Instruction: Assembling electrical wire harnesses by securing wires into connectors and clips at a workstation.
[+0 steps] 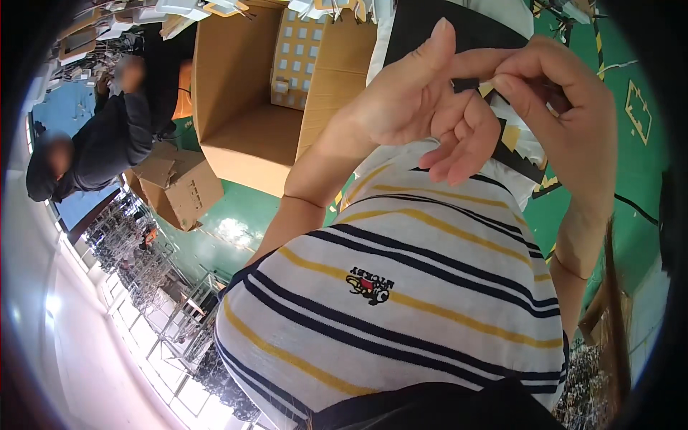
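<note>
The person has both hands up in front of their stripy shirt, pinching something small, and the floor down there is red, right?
Not quite: the floor is green, not red, as the head view shows. The rest holds: the left hand and right hand meet in front of the striped shirt, fingers pinched on a small dark piece.

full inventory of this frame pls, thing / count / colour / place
large cardboard box: 1, brown, open, upper left of centre on the floor
small cardboard boxes: a few, brown, left of the large box
floor: green with yellow markings, right and centre
black sheet: 1, top centre behind the hands, on a white surface
small black piece: 1, pinched between both hands
other person: 1, dark clothing, upper left
metal racks: several, grey, lower left
striped shirt: 1, white with navy and yellow stripes, centre bottom
left hand: 1, top centre
right hand: 1, upper right
</note>
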Available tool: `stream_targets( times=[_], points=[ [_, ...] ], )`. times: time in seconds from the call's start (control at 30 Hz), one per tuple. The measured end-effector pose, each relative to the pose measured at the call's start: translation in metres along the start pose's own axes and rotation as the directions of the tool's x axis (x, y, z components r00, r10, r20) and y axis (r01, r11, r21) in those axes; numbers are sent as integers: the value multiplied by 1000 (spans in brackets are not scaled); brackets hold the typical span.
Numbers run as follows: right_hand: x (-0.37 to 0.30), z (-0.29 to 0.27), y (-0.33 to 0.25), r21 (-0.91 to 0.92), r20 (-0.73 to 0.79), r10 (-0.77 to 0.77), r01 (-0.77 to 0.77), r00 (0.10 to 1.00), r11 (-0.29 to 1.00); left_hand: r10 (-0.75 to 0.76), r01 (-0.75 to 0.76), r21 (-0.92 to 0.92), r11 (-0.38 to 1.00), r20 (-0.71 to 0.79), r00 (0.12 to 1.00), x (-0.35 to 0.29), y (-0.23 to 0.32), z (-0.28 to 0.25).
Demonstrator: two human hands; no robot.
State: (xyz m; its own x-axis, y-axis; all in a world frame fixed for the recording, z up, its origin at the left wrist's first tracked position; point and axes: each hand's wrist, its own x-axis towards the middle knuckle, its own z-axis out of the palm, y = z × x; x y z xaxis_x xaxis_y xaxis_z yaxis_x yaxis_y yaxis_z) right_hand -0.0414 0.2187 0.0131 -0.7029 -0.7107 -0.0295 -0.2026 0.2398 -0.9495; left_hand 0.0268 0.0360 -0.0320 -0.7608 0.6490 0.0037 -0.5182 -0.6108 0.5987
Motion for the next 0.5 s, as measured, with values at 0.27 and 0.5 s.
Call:
stream_targets(
  times=[0.27,0.5],
  points=[
    [4,5,-4,-52,-15,48,-49,999,997,6,-7,-53,999,-26,1000,-2,-4,5],
    [7,-3,3,-98,-76,60,-67,995,993,131,-17,316,949,-344,930,0,5,19]
  ],
)
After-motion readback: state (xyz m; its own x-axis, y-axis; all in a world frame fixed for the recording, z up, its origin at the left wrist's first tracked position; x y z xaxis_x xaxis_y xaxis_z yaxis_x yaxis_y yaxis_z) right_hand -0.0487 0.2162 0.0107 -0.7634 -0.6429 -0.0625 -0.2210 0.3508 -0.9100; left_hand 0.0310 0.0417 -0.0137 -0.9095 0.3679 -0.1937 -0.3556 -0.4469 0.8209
